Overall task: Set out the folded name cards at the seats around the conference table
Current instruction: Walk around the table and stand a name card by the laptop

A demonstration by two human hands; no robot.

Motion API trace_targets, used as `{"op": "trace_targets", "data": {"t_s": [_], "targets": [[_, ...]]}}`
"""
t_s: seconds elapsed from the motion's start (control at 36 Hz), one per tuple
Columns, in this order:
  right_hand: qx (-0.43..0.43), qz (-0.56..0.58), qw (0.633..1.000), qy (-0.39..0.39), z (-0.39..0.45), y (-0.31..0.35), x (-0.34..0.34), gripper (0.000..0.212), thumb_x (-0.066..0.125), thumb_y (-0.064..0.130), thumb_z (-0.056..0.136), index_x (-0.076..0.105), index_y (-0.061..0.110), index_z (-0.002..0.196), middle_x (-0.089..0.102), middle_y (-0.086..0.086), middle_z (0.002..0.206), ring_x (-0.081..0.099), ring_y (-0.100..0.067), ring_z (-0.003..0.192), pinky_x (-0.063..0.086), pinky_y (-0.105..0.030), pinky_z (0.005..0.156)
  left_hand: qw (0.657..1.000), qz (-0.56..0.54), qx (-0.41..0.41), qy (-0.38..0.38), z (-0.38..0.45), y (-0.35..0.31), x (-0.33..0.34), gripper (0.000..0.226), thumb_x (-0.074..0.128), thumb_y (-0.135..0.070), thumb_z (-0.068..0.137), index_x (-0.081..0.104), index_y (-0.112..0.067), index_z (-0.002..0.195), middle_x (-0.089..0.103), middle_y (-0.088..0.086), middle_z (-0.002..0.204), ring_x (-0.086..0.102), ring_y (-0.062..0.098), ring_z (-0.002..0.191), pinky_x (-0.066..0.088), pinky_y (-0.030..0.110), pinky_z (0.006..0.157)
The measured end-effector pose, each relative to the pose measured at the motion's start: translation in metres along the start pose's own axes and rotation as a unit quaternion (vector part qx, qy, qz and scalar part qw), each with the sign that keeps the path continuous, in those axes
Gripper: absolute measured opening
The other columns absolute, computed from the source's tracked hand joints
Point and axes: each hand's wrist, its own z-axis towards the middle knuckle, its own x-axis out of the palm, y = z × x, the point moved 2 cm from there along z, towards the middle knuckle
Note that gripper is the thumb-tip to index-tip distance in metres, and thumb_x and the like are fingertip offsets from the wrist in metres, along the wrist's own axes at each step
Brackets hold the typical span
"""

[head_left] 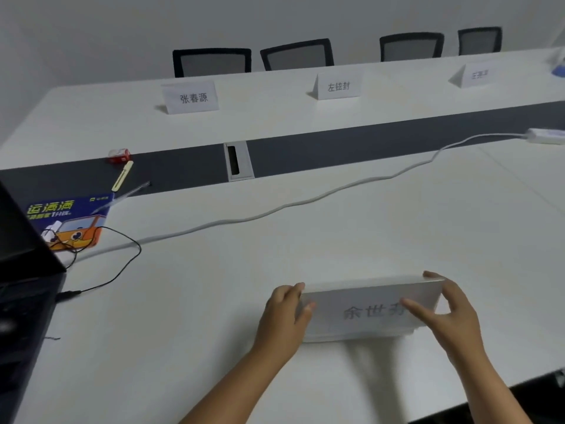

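A white folded name card [360,304] with dark printed characters stands on the near side of the white conference table [305,240]. My left hand [282,319] grips its left end and my right hand [443,310] grips its right end, thumb across the front face. Three more folded name cards stand along the far side: one at the left [191,97], one in the middle [337,86] and one at the right [474,75], each in front of a chair.
Black mesh chairs [212,62] line the far edge. A dark strip with a cable hatch [237,160] runs along the table's middle. A white cable [275,209] crosses the table. At the left sit a black laptop [21,270], a blue box [73,218] and a thin black wire [122,270].
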Motion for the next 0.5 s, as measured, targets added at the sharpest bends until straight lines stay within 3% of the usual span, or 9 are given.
{"op": "trace_targets", "data": {"t_s": [0.11,0.19,0.28,0.39,0.44,0.5], "targets": [[-0.051,-0.010,0.998,-0.022,-0.009,0.029,-0.001,0.054,0.069,0.050,0.041,0.048,0.050,0.090,0.051,0.009,0.116,0.042,-0.008,0.109,0.032,-0.028,0.091,0.994,-0.063,0.031,-0.080,-0.007,-0.004,-0.018,0.037,0.046,-0.021,0.090,0.043,-0.016,0.127,0.044,-0.008,0.113,0.045,0.009,0.101,0.033,0.014,0.087],[-0.100,-0.015,0.995,-0.028,-0.015,0.054,0.007,0.050,0.062,0.057,0.040,0.049,0.053,0.089,0.053,0.017,0.107,0.042,0.003,0.102,0.033,-0.007,0.084,0.987,-0.102,0.030,-0.122,-0.017,-0.002,-0.037,0.043,0.042,-0.035,0.085,0.047,-0.016,0.124,0.046,-0.013,0.111,0.052,0.013,0.105,0.040,0.019,0.091],[-0.146,-0.030,0.989,-0.023,-0.019,0.080,0.027,0.054,0.061,0.057,0.045,0.051,0.042,0.097,0.052,0.015,0.103,0.042,0.006,0.098,0.028,0.008,0.077,0.975,-0.121,0.030,-0.185,-0.027,0.009,-0.061,0.055,0.039,-0.043,0.078,0.051,-0.010,0.119,0.041,-0.026,0.110,0.050,0.004,0.104,0.035,0.001,0.085],[-0.176,-0.042,0.984,0.001,-0.022,0.104,0.077,0.064,0.080,0.041,0.052,0.056,0.018,0.107,0.049,0.010,0.105,0.045,0.000,0.100,0.032,-0.001,0.082,0.965,-0.114,0.027,-0.235,-0.032,0.036,-0.101,0.067,0.028,-0.049,0.075,0.052,0.000,0.114,0.041,-0.013,0.116,0.035,-0.016,0.103,0.023,-0.009,0.081],[-0.169,-0.050,0.984,0.027,-0.022,0.110,0.111,0.062,0.082,0.025,0.059,0.055,0.008,0.112,0.047,0.006,0.110,0.044,-0.005,0.102,0.029,0.001,0.082,0.961,-0.111,-0.005,-0.252,-0.033,0.056,-0.119,0.070,0.027,-0.051,0.074,0.047,-0.002,0.121,0.040,-0.009,0.120,0.039,-0.006,0.106,0.028,-0.002,0.081],[-0.159,-0.047,0.985,0.055,-0.021,0.114,0.146,0.062,0.078,0.020,0.063,0.052,0.005,0.117,0.045,0.004,0.113,0.041,-0.006,0.105,0.025,0.000,0.081,0.959,-0.103,-0.035,-0.260,-0.030,0.078,-0.133,0.061,0.031,-0.042,0.080,0.044,0.000,0.122,0.039,-0.006,0.124,0.043,0.013,0.111,0.030,0.015,0.086]]}}
